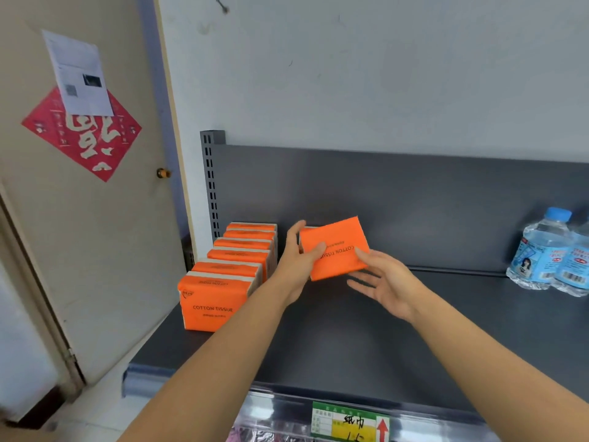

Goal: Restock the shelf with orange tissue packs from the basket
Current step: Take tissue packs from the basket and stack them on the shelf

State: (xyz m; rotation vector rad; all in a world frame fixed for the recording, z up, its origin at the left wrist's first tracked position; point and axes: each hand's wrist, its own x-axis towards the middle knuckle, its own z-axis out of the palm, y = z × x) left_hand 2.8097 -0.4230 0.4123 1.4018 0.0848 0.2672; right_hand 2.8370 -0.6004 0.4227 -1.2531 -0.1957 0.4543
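An orange tissue pack [338,244] is held tilted above the dark grey shelf [366,339], its "COTTON TISSUE" print upside down. My left hand [298,260] grips its left edge, thumb on the front face. My right hand [385,282] supports its lower right corner with spread fingers, thumb touching the front. To the left, a row of several orange tissue packs [229,272] stands upright on the shelf, running from the front toward the back panel. The basket is out of view.
Two water bottles [551,253] stand at the shelf's right end. A slotted shelf upright [210,186] rises at the back left. A door [79,186] with a red paper decoration is left of the shelf. A price label [347,422] sits on the front rail.
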